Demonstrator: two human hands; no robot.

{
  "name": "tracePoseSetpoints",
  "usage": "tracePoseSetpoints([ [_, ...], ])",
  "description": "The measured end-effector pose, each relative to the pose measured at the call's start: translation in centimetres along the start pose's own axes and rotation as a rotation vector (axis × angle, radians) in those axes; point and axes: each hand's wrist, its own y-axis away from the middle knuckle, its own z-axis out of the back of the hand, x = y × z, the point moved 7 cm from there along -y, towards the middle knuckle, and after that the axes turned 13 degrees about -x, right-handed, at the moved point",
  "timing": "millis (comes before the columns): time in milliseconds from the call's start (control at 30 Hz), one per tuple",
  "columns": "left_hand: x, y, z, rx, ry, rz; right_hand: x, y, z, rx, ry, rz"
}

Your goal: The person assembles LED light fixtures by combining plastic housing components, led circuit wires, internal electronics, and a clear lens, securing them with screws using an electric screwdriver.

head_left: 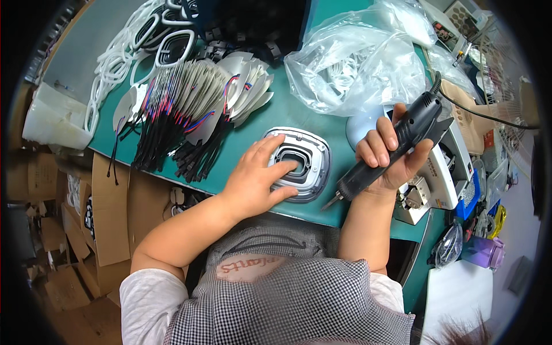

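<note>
My left hand [257, 177] lies with spread fingers on a rounded white-and-grey plastic housing [315, 172] that has an oval hole in its middle. The housing rests near the front edge of the green work table [265, 122]. To the right, my right hand [391, 150] is wrapped round a black electric screwdriver [368, 173]. Its metal bit slants down to the left, pointing beside the housing and apart from it. A cord [460, 103] runs from the top end of the screwdriver toward the right.
A fan of thin whitish sheets [192, 95] with black, red and blue wires lies at the left. White loop-shaped parts [115, 63] are piled behind it. A clear plastic bag [359, 69] holds white parts at the back. A white machine [445, 172] stands right; cardboard boxes [112, 213] sit below left.
</note>
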Motion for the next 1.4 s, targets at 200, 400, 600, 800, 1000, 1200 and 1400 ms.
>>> tracePoseSetpoints([
  [200, 0.4, -1.7, 0.5, 0.111, -0.012, 0.043, 0.3, 0.0, -0.6, 0.02, -0.062, 0.013],
  [400, 7.6, -0.4, 8.9, -0.498, 1.125, 0.712, 2.0, 0.2, -2.4, 0.049, -0.072, 0.059],
  [600, 5.8, -3.6, 11.1, -0.604, 1.221, 0.324, 2.0, 0.2, -2.0, -0.088, -0.016, 0.092],
  [800, 6.6, -3.6, 11.0, -0.547, 1.37, 0.526, 2.1, 0.1, -2.5, -0.085, -0.017, 0.153],
  [1000, 6.6, -4.1, 11.2, -0.492, 1.365, 0.492, 1.5, -0.5, -1.9, -0.173, -0.044, 0.205],
  [1200, 5.9, -4.2, 9.9, -0.43, 1.42, 0.441, 1.4, -0.4, -1.8, -0.1, -0.006, 0.13],
  [1400, 8.3, -0.2, 8.9, -0.438, 0.972, 0.588, 1.0, 1.1, -1.1, -0.078, 0.046, 0.105],
])
